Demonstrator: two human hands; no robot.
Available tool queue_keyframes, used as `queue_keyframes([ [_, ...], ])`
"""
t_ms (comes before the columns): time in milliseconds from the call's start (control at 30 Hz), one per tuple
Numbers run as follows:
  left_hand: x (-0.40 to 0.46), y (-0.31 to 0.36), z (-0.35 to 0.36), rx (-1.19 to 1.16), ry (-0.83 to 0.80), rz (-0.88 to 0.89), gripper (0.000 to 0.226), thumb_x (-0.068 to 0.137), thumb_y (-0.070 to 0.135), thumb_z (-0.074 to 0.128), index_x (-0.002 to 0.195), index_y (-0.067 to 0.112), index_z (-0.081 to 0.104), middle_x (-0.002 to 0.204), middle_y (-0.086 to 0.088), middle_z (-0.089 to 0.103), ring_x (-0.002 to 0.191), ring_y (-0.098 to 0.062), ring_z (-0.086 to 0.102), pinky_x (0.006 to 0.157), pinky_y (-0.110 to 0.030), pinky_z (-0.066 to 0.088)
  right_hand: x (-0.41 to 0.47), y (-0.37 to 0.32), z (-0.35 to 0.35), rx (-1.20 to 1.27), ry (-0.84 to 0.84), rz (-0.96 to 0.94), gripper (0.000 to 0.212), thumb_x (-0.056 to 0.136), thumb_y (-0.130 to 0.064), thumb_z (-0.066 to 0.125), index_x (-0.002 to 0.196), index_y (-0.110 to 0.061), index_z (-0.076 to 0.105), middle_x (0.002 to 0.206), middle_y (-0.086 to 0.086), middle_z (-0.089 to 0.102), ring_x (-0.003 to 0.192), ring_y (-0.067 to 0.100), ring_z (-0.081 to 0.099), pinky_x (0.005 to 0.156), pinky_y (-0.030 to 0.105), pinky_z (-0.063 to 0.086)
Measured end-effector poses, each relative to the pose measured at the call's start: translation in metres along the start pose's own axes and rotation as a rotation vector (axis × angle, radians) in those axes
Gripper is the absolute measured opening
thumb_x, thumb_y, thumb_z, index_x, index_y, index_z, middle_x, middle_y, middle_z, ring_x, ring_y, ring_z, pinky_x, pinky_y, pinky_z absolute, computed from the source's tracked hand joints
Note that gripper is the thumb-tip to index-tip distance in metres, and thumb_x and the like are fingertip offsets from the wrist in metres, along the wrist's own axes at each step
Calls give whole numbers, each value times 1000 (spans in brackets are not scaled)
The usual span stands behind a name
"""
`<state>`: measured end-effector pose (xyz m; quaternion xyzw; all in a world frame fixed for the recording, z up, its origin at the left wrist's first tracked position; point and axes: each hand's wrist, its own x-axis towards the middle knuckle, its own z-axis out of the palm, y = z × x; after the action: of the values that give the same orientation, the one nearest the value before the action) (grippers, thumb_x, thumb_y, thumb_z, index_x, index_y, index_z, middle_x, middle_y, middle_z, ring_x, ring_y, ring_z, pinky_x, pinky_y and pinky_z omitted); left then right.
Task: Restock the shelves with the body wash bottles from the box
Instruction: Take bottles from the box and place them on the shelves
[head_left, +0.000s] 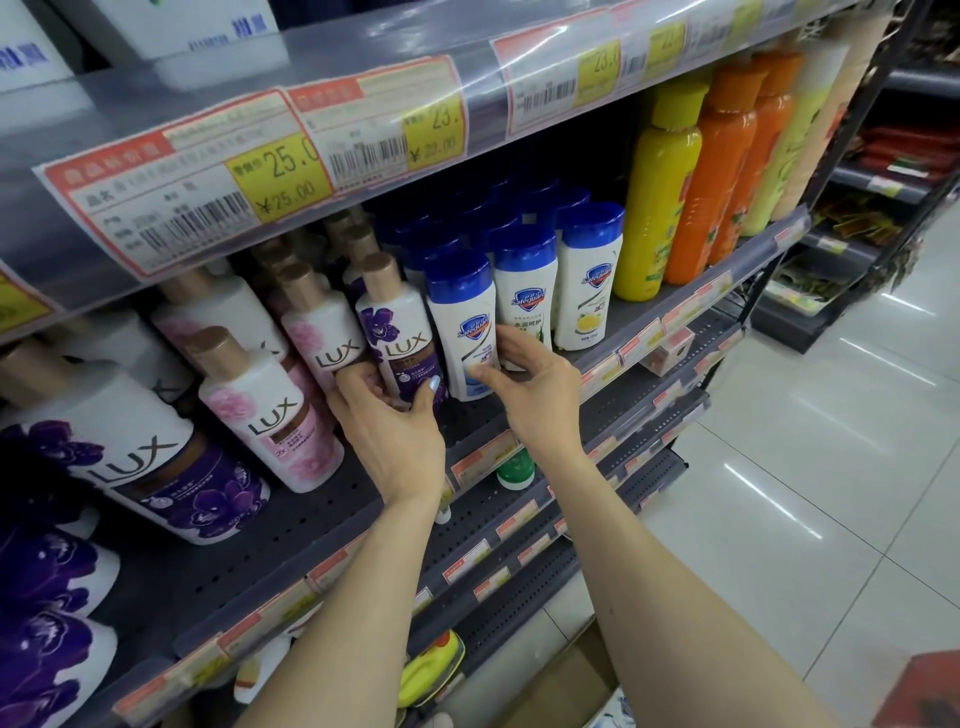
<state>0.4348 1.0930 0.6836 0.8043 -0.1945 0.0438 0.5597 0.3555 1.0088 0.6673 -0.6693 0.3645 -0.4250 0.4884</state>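
A purple-flowered Lux bottle (397, 325) with a gold cap stands on the grey perforated shelf (322, 514), and my left hand (387, 421) grips its lower part. Right beside it a white Safeguard bottle (465, 325) with a blue cap stands upright; my right hand (530, 387) holds its lower right side with thumb and fingers. More Lux bottles, pink (270, 410) and purple (140, 462), line the shelf to the left. Further Safeguard bottles (584, 280) stand to the right.
Tall yellow (657, 197) and orange bottles (714, 176) fill the shelf's right end. An upper shelf with price tags (208, 176) overhangs closely. Lower shelves hold a green-capped bottle (515, 467). A cardboard box (550, 691) sits on the floor below, tiled aisle to the right.
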Motion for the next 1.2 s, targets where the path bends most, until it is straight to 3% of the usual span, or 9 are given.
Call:
queue_keyframes([
  [200, 4, -2, 1, 9, -28, 11, 42, 69, 8, 80, 99, 0, 51, 99, -19, 58, 77, -16, 47, 72, -15, 36, 0, -2, 2, -34, 8, -41, 40, 80, -16, 73, 119, -16, 64, 105, -12, 67, 89, -7, 61, 80, 1, 46],
  [367, 3, -1, -3, -50, -33, 9, 44, 70, 10, 79, 92, 16, 42, 87, -12, 61, 68, -21, 56, 72, -34, 53, -4, 4, 5, -76, 45, -63, 34, 82, -15, 71, 116, -14, 64, 110, -2, 71, 99, 4, 63, 82, 5, 47],
  [533, -6, -6, -10, -89, -88, 76, 41, 73, 15, 77, 101, 13, 48, 91, -10, 62, 71, -19, 57, 67, -20, 47, -9, 3, 4, -38, 43, 12, 35, 82, -12, 71, 116, -13, 65, 111, 2, 71, 104, 12, 66, 93, 29, 54],
  [667, -19, -3, -17, -94, -145, 177, 28, 82, 16, 67, 103, 9, 50, 88, -9, 58, 69, -8, 53, 63, -6, 40, -18, -2, -4, 10, 68, 72, 42, 84, -10, 68, 126, -12, 60, 120, 1, 67, 106, 5, 62, 90, 11, 48],
  [733, -30, 1, -19, -99, -241, 235, 23, 84, 16, 65, 102, 13, 51, 86, -2, 56, 70, -7, 53, 64, -9, 41, -25, -3, -18, 56, 132, 119, 39, 86, -8, 66, 124, -12, 62, 116, -2, 68, 103, 3, 62, 87, 8, 49],
  [833, -58, 3, -16, -111, -432, 283, 17, 84, 19, 64, 95, 22, 52, 76, 11, 55, 67, -1, 54, 61, -8, 41, -47, 12, -49, 69, 207, 195, 29, 83, -7, 67, 111, -13, 68, 104, 1, 73, 97, 9, 68, 89, 23, 54],
  [933, -95, -8, -2, -91, -688, 272, 11, 84, 14, 62, 91, 21, 57, 71, 13, 58, 64, 9, 55, 59, -4, 40, -85, 39, -81, 35, 282, 315, 23, 80, -6, 70, 102, -10, 70, 88, 2, 73, 85, 12, 69, 82, 24, 55],
  [1100, -161, -73, 33, 60, -1195, 89, 11, 83, 22, 67, 92, 25, 63, 72, 9, 62, 67, -7, 59, 65, -19, 47, -166, 114, -127, -4, 394, 607, 23, 80, -14, 72, 103, -13, 71, 87, 6, 71, 79, 15, 67, 77, 36, 57],
  [1200, -207, -131, 53, 251, -1443, 37, 21, 81, 27, 69, 101, 21, 65, 78, 8, 64, 73, -9, 60, 68, -15, 47, -227, 179, -144, 8, 470, 823, 25, 78, -16, 72, 103, -14, 70, 87, 8, 72, 83, 23, 69, 80, 40, 56],
])
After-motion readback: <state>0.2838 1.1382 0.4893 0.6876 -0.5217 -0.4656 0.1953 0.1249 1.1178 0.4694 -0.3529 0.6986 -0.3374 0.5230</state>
